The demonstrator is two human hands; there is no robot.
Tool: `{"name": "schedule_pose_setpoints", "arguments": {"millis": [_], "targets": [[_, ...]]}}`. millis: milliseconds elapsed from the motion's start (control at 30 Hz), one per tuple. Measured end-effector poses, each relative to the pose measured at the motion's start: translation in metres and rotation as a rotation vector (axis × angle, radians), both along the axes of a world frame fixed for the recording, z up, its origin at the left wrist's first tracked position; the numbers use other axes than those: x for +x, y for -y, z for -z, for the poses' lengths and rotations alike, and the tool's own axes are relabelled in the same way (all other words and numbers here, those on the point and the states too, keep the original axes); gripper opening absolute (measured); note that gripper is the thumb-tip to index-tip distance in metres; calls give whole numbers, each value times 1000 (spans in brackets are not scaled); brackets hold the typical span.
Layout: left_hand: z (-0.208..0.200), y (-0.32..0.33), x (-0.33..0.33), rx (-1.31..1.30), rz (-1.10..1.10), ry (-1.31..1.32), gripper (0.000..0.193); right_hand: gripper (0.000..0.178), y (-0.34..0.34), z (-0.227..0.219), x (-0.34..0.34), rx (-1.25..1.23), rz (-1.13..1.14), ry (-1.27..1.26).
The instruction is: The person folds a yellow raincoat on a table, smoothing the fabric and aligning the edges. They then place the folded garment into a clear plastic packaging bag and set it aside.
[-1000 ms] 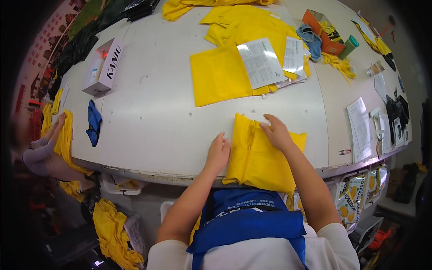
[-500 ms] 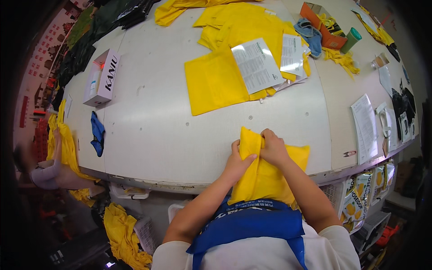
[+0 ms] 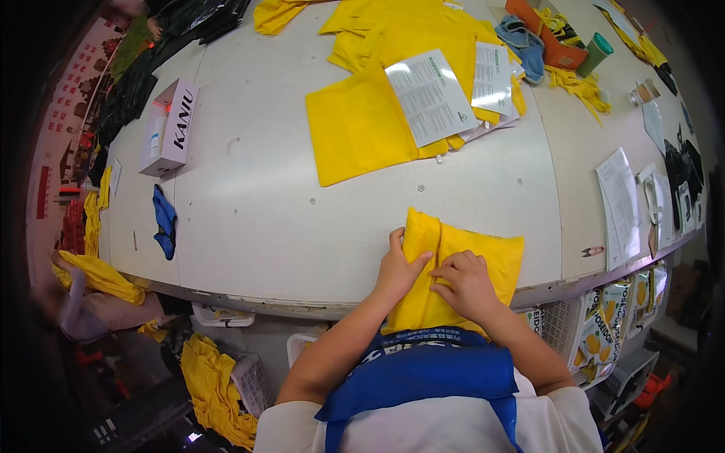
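Note:
A yellow fabric pouch [image 3: 483,240] lies partly over the table's front edge, its near end against my blue apron [image 3: 423,370]. Lengthwise along it runs an overlapping edge or seam. My left hand [image 3: 402,266] is closed on the pouch's left side, thumb on top and fingers around the far-left edge. With bent fingertips, my right hand [image 3: 467,283] pinches at the seam near the pouch's middle. Whether a zip pull or just fabric is between those fingers is too small to tell.
Beyond the pouch lie flat yellow pouches [image 3: 355,128] topped with printed sheets [image 3: 430,98]. A white box [image 3: 170,128] and blue cloth [image 3: 163,223] are at left. Papers [image 3: 618,208], small snips [image 3: 593,251] and an orange box [image 3: 563,54] sit right. A co-worker [image 3: 98,309] handles yellow fabric at far left.
My right hand has slid down the seam toward me, from near the pouch's far end to its middle. The left hand keeps its hold. The co-worker at far left has shifted.

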State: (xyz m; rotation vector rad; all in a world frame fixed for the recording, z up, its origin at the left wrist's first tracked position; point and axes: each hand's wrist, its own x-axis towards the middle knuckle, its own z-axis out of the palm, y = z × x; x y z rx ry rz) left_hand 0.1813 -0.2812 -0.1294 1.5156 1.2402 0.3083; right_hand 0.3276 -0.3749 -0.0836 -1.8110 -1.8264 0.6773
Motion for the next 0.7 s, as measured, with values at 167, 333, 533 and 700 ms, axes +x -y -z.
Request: {"name": "schedule_pose_setpoints", "arguments": {"millis": [167,333,533,700], "targets": [[-7,1,-1,-57,-35,23,64,20,1,-10,-9,35,103,111],[-9,1,-4,-76,-28,26,65,13,8,-4,-10,75,51,76],[-9,4,-14,-63,-7,90,66,9,-33,14,-1,227,227,119],[2,6,-19,-183,-58,212,64,14,-43,6,0,164,353,32]]}}
